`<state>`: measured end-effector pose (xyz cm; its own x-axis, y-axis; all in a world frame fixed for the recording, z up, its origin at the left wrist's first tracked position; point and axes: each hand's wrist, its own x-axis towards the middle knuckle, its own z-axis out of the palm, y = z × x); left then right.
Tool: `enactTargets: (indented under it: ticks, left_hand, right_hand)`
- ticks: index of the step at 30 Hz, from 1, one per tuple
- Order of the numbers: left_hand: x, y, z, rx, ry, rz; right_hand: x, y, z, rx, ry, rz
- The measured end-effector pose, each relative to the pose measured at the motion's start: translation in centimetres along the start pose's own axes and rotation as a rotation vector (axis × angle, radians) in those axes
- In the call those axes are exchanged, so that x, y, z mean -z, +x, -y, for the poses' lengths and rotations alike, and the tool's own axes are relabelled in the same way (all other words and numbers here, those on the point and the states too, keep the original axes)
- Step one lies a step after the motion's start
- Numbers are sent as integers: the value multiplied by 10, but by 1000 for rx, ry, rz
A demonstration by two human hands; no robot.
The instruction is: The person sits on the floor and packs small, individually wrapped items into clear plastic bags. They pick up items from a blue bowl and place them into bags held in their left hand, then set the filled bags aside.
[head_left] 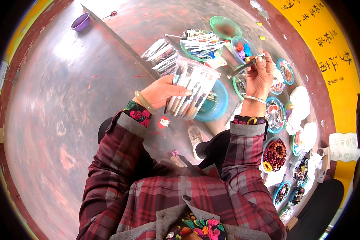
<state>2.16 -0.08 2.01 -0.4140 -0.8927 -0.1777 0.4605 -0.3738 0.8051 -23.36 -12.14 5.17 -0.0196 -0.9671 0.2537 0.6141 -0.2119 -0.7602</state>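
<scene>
My left hand [162,93] grips a clear plastic bag [196,84] by its side, thumb across the front. Several slim pen-like sticks, white, dark and brown, stand inside it. Raised to the right, my right hand [261,76] pinches a slim dark pen-like stick [240,70] between thumb and fingers; its exact kind is not clear. Below the bag, partly covered by it, a blue basin [224,103] holds a few more sticks. Beyond the bag lie bundles of packed sticks [158,54] and a green basket [184,49] heaped with similar ones.
Along the right stand several baskets, among them a blue one [244,41] with colourful pieces and one with dark red beads [275,154]. A green basin [215,21] sits at the back, a purple basin [81,23] far left. My shoe [195,138] rests below the blue basin.
</scene>
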Motion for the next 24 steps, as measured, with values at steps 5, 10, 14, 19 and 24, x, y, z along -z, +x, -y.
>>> enactTargets:
  ticks: [5,10,14,19,24]
  left_hand:
    - [1,5,8,46,65,58]
    - [-2,3,7,13,113,57]
    - [-4,3,5,26,138,54]
    - [-3,3,5,29,165,39]
    - [-7,2,3,26,126,48]
  right_hand:
    - [-13,-4,0,102,-37,15]
    - [-19,-7,-2,105,-95,2]
    - [-19,-8,-3,79,-111,65]
    - [-24,-11,-5,0,-109,127]
    - [-23,-10,-9,-2,-127,116]
